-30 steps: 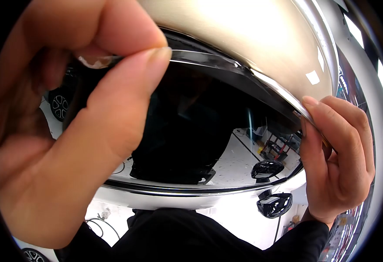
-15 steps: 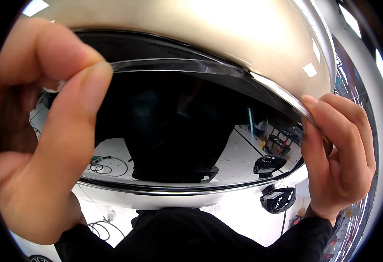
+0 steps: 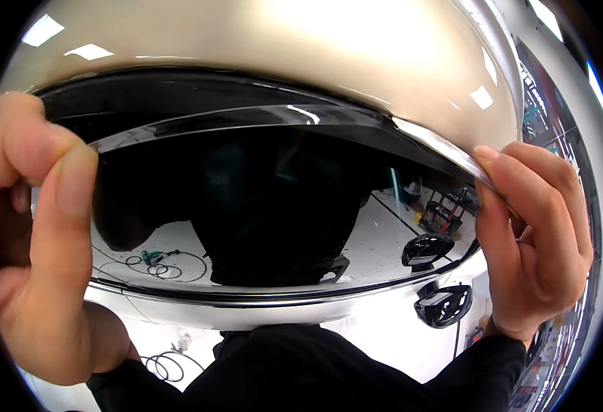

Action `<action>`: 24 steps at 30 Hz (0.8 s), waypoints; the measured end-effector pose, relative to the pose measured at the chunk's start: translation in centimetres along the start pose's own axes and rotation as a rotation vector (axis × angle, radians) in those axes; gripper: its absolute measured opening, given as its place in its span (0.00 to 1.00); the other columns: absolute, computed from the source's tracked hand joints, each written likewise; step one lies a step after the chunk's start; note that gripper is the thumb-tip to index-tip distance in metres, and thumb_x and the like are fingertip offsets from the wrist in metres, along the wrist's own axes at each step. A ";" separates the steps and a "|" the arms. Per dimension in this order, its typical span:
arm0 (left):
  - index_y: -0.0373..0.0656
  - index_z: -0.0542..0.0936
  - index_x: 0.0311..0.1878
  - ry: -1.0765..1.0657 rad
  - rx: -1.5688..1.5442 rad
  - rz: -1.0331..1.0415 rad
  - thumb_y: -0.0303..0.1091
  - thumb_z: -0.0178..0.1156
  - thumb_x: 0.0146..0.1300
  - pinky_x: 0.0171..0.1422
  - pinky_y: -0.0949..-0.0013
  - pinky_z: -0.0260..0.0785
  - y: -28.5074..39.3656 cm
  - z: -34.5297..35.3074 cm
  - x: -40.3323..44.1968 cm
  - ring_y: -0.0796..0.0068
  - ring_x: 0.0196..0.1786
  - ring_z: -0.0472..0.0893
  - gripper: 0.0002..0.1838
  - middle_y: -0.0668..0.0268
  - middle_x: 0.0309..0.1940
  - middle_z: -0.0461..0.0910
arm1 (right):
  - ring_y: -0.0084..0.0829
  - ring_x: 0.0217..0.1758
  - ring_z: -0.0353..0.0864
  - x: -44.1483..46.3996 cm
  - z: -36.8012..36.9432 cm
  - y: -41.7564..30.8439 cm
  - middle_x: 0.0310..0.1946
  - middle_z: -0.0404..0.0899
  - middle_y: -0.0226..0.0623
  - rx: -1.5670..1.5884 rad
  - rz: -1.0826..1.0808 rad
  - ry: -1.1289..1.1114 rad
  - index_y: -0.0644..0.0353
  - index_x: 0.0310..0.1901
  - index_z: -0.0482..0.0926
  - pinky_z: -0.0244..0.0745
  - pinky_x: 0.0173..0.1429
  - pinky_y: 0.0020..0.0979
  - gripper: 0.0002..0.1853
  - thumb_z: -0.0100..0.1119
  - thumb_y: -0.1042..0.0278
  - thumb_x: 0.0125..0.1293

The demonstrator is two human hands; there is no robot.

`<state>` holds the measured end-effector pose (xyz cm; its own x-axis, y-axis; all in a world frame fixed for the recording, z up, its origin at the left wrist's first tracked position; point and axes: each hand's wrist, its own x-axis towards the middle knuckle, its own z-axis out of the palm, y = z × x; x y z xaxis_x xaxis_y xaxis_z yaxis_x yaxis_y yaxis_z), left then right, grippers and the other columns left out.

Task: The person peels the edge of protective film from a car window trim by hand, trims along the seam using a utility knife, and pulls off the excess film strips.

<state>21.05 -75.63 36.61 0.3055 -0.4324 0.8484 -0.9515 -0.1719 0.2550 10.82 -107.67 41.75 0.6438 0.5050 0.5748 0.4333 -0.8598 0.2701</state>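
A long clear plastic strip (image 3: 246, 119) stretches in a shallow arc across the top of a dark car window (image 3: 281, 213). Thumb and forefinger of my left hand (image 3: 54, 240) pinch its left end, held off the glass. My right hand (image 3: 542, 237) is closed at the right, its fingertips gripping the bright, silvery-looking stretch of the strip along the window's upper edge. A small yellowish bit (image 3: 514, 211) shows between the right fingers; what it is I cannot make out. Above the strip runs the black window frame (image 3: 164, 86).
The glossy beige car roof (image 3: 246, 41) curves over the window. A black side mirror (image 3: 444, 305) sticks out at the lower right, doubled in the glass. Below the window runs a bright door panel (image 3: 198, 316). A dark hose (image 3: 167, 367) lies coiled on the white floor.
My left hand has moved left and slightly down, still pinching the strip, so a longer stretch of it shows. My right hand has hardly moved. The view has shifted slightly.
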 end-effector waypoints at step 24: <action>0.31 0.81 0.41 0.235 0.061 -0.235 0.18 0.71 0.61 0.33 0.83 0.58 1.8 -0.6 -1.8 0.85 0.28 0.68 0.08 0.68 0.33 0.74 | 0.24 0.39 0.85 -1.9 -1.6 1.2 0.43 0.87 0.41 -0.125 0.093 -0.064 0.62 0.47 0.87 0.68 0.28 0.20 0.15 0.70 0.85 0.58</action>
<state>18.75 -74.65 35.86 0.4933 -0.1603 0.8550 -0.8499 -0.2983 0.4344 9.08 -109.79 42.22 0.7183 0.4231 0.5523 0.2907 -0.9037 0.3143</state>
